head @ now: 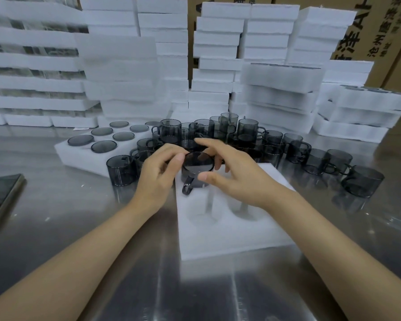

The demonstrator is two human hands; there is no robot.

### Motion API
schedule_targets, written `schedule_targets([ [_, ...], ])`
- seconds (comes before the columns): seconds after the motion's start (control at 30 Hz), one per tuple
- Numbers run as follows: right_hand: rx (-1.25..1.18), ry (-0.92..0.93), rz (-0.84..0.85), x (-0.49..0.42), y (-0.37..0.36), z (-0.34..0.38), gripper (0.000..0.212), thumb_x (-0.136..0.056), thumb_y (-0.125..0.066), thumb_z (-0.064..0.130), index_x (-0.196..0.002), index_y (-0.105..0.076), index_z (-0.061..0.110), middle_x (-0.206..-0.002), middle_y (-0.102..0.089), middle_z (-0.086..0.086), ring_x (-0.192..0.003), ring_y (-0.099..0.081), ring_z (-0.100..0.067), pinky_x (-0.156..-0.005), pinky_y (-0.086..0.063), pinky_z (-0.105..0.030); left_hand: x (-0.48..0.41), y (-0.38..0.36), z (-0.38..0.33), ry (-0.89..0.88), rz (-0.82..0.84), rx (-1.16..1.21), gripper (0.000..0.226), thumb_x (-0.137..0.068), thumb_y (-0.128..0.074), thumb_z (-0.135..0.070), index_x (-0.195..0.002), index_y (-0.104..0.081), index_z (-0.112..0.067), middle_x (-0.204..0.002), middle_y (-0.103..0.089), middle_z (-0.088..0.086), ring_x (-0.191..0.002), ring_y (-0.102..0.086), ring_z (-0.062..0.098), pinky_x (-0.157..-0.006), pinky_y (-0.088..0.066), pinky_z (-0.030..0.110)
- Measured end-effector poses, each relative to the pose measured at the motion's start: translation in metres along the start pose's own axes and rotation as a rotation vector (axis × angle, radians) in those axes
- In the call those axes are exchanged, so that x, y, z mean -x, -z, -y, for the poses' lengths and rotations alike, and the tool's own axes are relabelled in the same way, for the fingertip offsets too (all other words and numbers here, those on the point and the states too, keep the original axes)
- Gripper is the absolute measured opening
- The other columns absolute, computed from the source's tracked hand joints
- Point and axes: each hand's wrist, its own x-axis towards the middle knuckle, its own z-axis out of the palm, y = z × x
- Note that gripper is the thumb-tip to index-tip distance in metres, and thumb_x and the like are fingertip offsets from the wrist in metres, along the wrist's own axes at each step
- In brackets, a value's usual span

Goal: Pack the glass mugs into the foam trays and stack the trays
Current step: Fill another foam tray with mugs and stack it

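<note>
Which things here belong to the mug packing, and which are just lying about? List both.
Job: grey glass mug in left hand and right hand; near foam tray; filled foam tray; loose mugs; tray stacks.
Lying about: phone; cardboard boxes.

a brushed-metal tabletop [56, 228] stretches out before me, dull grey, throwing back soft pale bands of reflected light near my edge. brown cardboard cartons [380, 31] printed with large black characters rise at the far right and show again along the back of the room. a dark, flat device [0, 195], seemingly a phone, lies on the tabletop at my far left, cut off by the frame. small white crumbs [47, 219] dot the metal near it.
</note>
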Motion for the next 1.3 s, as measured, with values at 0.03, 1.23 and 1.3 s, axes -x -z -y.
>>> schedule_targets([
  [0.03, 0.04, 0.01, 0.029, 0.0, -0.001, 0.001, 0.059, -0.091, -0.06, 0.041, -0.145, -0.036, 0.032, -0.124, -0.053, 0.014, -0.103, -0.046, -0.006, -0.086, -0.036, -0.016, 0.001, -0.001, -0.001, 0.004, 0.025, -0.006, 0.025, -0.091, -0.046, -0.039, -0.095, -0.064, -0.021, -0.093, -0.064, 0.0, -0.088, -0.059, 0.016, -0.079, -0.045, 0.03],
  [1.23, 0.266, -0.526, -0.318, 0.028, 0.061, -0.102, 0.045, -0.093, -0.038, -0.005, -0.127, -0.061, 0.013, -0.134, -0.058, -0.006, -0.128, -0.048, -0.025, -0.103, -0.039, -0.032, -0.001, 0.011, 0.011, -0.012, 0.269, -0.145, 0.025, -0.087, -0.05, -0.012, -0.105, -0.067, -0.014, -0.094, -0.056, -0.003, -0.089, -0.055, 0.012, -0.074, -0.041, 0.021],
  [1.3, 0.275, -0.554, -0.28, 0.036, 0.06, -0.115, 0.048, -0.093, -0.038, -0.005, -0.13, -0.058, 0.017, -0.138, -0.055, -0.003, -0.13, -0.045, -0.025, -0.104, -0.04, -0.037, -0.001, 0.012, 0.01, -0.024, 0.272, -0.145, 0.026, -0.087, -0.049, -0.01, -0.105, -0.067, -0.012, -0.095, -0.056, -0.002, -0.09, -0.055, 0.013, -0.074, -0.042, 0.026],
])
